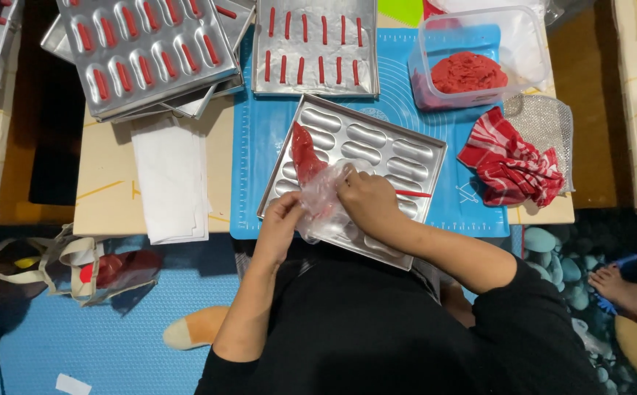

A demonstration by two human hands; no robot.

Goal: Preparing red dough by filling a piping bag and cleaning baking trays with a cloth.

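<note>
Head view: the left hand (280,219) and right hand (366,199) are both closed around a clear piping bag (318,192) of red paste. The bag lies between and under the hands, over the near left corner of a metal mould tray (406,157) on the blue mat (472,205).

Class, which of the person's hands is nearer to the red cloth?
Right. The right hand is on the piping bag over the tray, closer to the red cloth; the left hand sits farther away.
</note>
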